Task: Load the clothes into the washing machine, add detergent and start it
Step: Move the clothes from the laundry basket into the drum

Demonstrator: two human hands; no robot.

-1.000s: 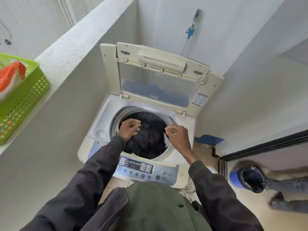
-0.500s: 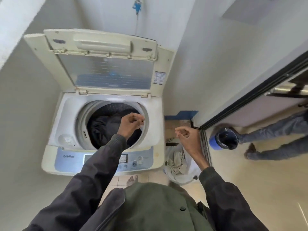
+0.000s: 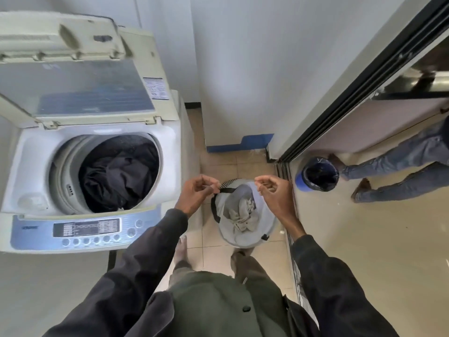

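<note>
The white top-loading washing machine (image 3: pixel 170 142) stands at the left with its lid (image 3: pixel 80 86) raised. Dark clothes (image 3: pixel 116 176) lie in its drum. Its control panel (image 3: pixel 85 228) faces me. To the right of the machine, a white laundry hamper (image 3: pixel 267 229) on the floor holds grey clothes (image 3: pixel 240 212). My left hand (image 3: pixel 199 190) hovers over the hamper's left rim, fingers loosely curled and holding nothing. My right hand (image 3: pixel 272 190) hovers over its right rim, also loosely curled and holding nothing. No detergent is in view.
A blue bin (image 3: pixel 318 175) with a black liner stands past the sliding-door track (image 3: pixel 289 215) on the right. Another person's legs (image 3: pixel 401 166) are beside it. A wall corner with a blue base (image 3: pixel 240 144) stands behind the hamper. My feet are on the tiles below.
Both hands have left the drum and moved right, over the hamper. My view has swung right and down, so the green basket on the ledge is out of sight.
</note>
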